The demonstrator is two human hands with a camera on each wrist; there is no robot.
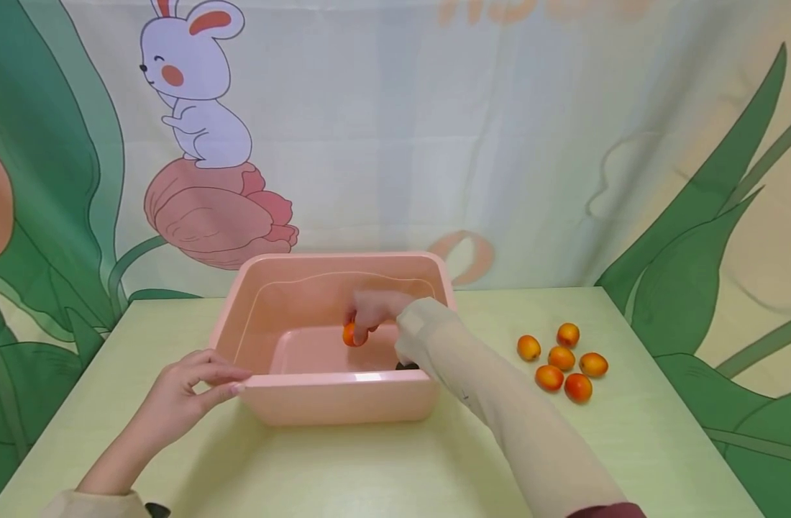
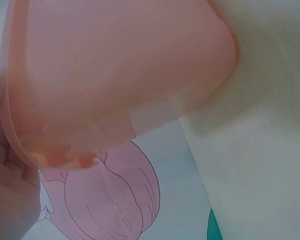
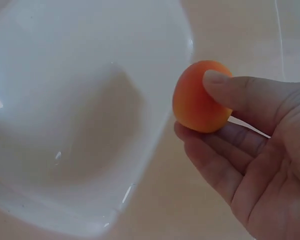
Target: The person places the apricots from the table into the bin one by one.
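Right fingers (image 3: 212,165) pinching an orange fruit (image 3: 196,102) inside a pink bin (image 1: 337,401), left fingers (image 1: 219,373) gripping its rim (image 1: 298,381)

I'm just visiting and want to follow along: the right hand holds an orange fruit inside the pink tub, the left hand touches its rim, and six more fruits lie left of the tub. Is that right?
Not quite: the six other fruits lie to the right of the pink tub, as the head view shows. The rest is correct.

Cream sleeve (image 1: 499,410), lower right of head view; maroon fabric (image 1: 607,511) at bottom edge. Another cream sleeve (image 1: 98,505), lower left.
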